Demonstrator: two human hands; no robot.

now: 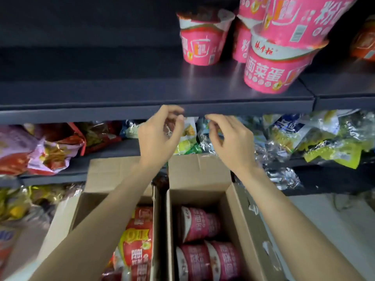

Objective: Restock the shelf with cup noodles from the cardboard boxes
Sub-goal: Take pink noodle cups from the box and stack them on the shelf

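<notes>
Pink cup noodles (272, 72) stand stacked on the dark shelf (121, 92) at the upper right, with another pink cup (200, 45) behind them. Below, two open cardboard boxes sit side by side. The right box (241, 216) holds several pink cups (199, 224) lying on their sides. The left box (95, 201) holds red and yellow cups (138, 244). My left hand (160, 134) and my right hand (229, 138) hover just under the shelf's front edge, above the boxes. Both have loosely curled fingers and hold nothing.
A lower shelf (60, 175) carries snack bags: red and pink bags (46, 149) at the left, green and blue bags (316, 138) at the right. The left part of the upper shelf is bare. An orange cup (365, 45) shows at the far right edge.
</notes>
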